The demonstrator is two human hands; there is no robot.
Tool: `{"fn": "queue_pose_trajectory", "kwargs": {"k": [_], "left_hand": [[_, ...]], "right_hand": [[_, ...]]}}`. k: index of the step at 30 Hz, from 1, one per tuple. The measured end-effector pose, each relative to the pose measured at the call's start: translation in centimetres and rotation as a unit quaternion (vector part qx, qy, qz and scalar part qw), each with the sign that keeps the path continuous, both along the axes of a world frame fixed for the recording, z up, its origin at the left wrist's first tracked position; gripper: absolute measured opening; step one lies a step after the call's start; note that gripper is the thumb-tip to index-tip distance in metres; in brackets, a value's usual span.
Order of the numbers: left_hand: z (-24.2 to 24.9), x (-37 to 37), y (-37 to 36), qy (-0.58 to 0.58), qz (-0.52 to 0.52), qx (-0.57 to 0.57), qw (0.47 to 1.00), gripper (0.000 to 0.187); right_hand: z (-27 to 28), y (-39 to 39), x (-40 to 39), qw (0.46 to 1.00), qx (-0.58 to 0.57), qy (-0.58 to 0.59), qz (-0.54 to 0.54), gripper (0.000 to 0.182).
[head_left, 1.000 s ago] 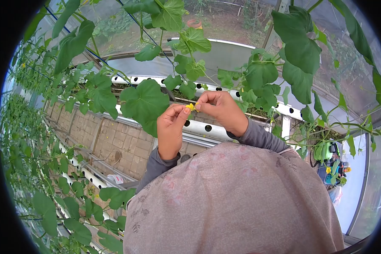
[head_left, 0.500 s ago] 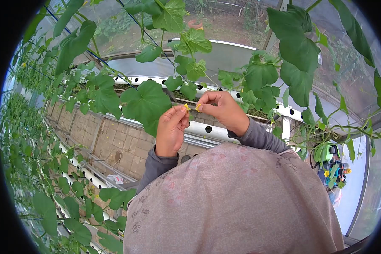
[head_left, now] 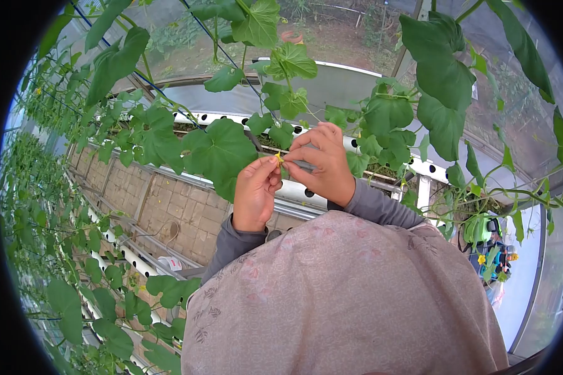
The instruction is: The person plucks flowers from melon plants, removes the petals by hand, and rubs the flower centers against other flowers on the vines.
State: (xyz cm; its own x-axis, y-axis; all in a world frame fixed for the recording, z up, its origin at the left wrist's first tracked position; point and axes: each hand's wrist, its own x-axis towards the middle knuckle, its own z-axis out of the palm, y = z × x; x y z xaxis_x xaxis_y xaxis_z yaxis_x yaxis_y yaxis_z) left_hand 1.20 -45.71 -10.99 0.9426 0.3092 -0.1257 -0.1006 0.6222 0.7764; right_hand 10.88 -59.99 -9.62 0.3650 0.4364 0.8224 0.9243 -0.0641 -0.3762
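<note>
A small yellow flower (head_left: 278, 157) is pinched between the thumb and forefinger of my left hand (head_left: 255, 192). My right hand (head_left: 324, 164) comes in from the right, its thumb and forefinger closed on the flower's side, with the other fingers raised and bent. The fingertips of both hands nearly meet there and hide part of the flower. Just left of my hands hangs a broad green leaf (head_left: 222, 153). Behind them runs a white pipe with round dark holes (head_left: 297, 189).
Climbing vines with large leaves (head_left: 441, 69) hang at the upper right, and dense plants (head_left: 37, 231) fill the left. Blue strings (head_left: 222, 50) cross the top. A green bag (head_left: 478, 228) and other items lie at right. Paving bricks (head_left: 181, 209) cover the floor.
My right hand, which held a yellow petal piece apart from the flower, has moved left to it and its other fingers have lifted. That piece no longer shows. My left hand keeps its pinch.
</note>
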Motion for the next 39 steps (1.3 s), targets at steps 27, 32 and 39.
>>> {"fn": "queue_pose_trajectory", "kwargs": {"k": [27,32,39], "left_hand": [[15.7,-0.4,4.6,-0.073,-0.045,0.447,0.891,0.027],[25.1,-1.7,5.5,-0.252,0.142,0.560,0.776,0.011],[37.1,-2.8,9.2,-0.334,0.440,0.624,0.553,0.008]], "right_hand": [[13.9,-1.2,4.4,0.923,0.069,0.291,0.243,0.012],[19.4,-1.4,3.7,0.939,0.078,0.216,0.255,0.012],[26.5,-1.2,3.0,0.930,0.128,0.167,0.301,0.010]]}}
